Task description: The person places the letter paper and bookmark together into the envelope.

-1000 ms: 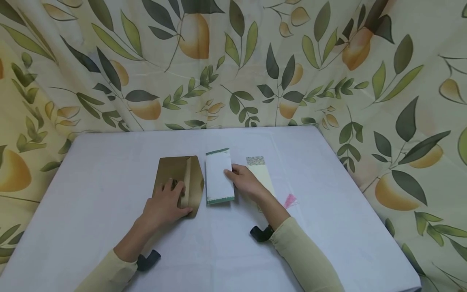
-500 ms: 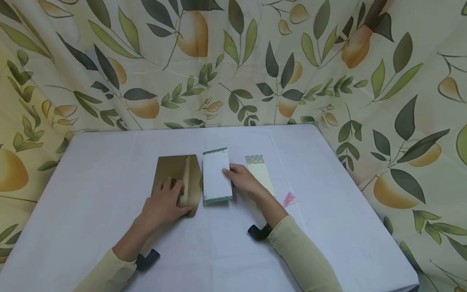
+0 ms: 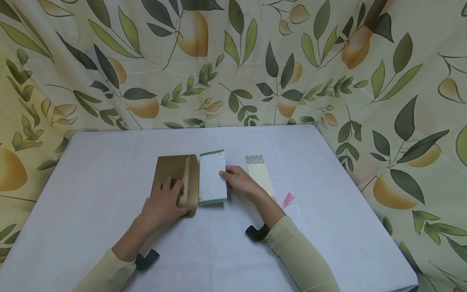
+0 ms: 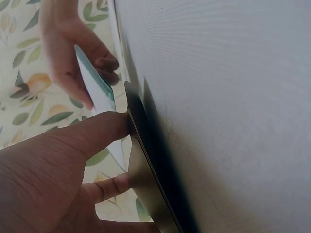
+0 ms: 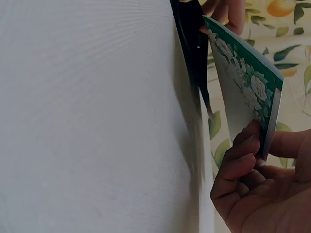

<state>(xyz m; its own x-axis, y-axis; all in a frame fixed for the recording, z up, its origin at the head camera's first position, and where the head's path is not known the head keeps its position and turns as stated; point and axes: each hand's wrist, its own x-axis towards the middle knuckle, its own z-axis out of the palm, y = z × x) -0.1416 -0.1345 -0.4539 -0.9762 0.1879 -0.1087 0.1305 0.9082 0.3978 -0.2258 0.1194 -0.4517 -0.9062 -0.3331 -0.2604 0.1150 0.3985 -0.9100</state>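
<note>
In the head view, my left hand [image 3: 166,202] rests on a gold-brown envelope [image 3: 169,165] lying on the table. Its fingers are spread over the envelope, with the thumb at the near edge; the left wrist view shows thumb and fingers touching the envelope [image 4: 148,187]. My right hand [image 3: 240,182] pinches a folded white card [image 3: 211,178] with green borders by its right edge. From the right wrist view, the card [image 5: 250,80] has printed white flowers and stands tilted above the table. Its left edge is close beside the envelope and hides the flap's tip.
A cream strip [image 3: 262,176] with a silvery patterned end lies to the right of the card, partly behind the right forearm. A pink tassel [image 3: 288,199] is near it. White cloth covers the table [image 3: 109,178]; a leaf-and-fruit patterned curtain [image 3: 233,93] hangs behind.
My right hand has moved the card left and slightly nearer, over the envelope flap's tip. The left hand stays in place on the envelope.
</note>
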